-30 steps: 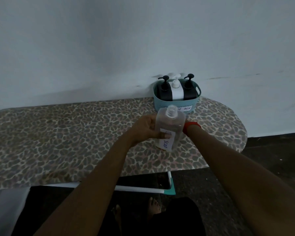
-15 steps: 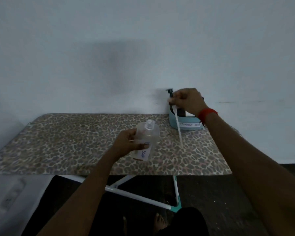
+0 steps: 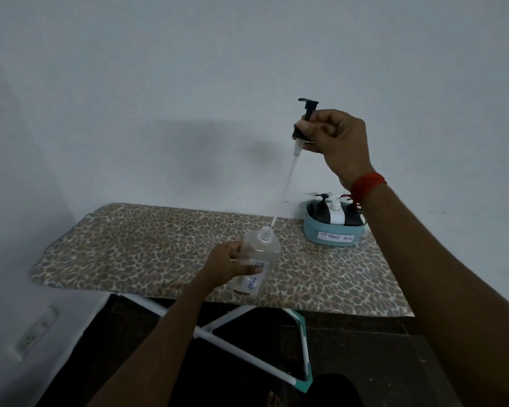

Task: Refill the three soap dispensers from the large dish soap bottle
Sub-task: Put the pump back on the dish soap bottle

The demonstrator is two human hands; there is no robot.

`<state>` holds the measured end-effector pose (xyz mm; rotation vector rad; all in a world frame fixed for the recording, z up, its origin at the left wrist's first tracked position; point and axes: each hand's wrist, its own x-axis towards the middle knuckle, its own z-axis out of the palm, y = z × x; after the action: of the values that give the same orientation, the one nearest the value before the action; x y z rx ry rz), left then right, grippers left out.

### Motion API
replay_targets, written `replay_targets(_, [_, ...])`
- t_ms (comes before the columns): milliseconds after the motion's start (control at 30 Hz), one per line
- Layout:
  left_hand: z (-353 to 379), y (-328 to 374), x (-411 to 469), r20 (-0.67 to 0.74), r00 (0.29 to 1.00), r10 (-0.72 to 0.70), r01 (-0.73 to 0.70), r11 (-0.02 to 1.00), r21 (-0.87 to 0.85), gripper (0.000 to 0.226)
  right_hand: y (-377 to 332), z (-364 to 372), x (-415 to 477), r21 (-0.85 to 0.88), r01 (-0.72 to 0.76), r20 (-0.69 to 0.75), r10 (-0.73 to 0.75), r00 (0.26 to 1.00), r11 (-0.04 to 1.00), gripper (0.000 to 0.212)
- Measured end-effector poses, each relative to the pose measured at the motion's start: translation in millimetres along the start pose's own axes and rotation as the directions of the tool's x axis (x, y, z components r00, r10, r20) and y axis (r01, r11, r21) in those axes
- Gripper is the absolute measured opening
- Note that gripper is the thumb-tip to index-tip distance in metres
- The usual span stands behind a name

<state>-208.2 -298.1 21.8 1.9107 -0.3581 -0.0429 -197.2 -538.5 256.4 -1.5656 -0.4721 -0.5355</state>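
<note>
Three soap dispensers (image 3: 335, 214) stand in the storage box (image 3: 332, 237) nearer the right hand (image 3: 340, 142), which pinches a raised black pump (image 3: 305, 117), its tube slanting down-left to the open dish soap bottle (image 3: 260, 257) gripped upright by the left hand (image 3: 228, 267).

An ironing board (image 3: 159, 245) stands in front of the wall (image 3: 188, 83), running left to right. At its far right end sits a storage box (image 3: 332, 235) holding three soap dispensers in a row: the left dispenser (image 3: 321, 211), the middle dispenser (image 3: 336, 214) and the right dispenser (image 3: 353, 218), which is partly behind the right forearm. Left of the box and nearer the front edge is the dish soap bottle (image 3: 257, 265), gripped from its left by the left hand (image 3: 228, 267). Above and to its right, high over the board, the right hand (image 3: 337, 142) pinches a pump head (image 3: 305, 118), whose dip tube (image 3: 291, 171) slants down-left to the bottle's mouth. A wall socket (image 3: 34, 333) sits low at the left, below the board.
</note>
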Motion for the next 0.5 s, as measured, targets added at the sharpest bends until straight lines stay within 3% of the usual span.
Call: replay_targets(500, [-6,28,-4,-0.062,0.998,0.026,-0.030,0.997,-0.064,0.049,32,40,-50,0.035,-0.104,0.114,0.100,0.989,0.994,0.025])
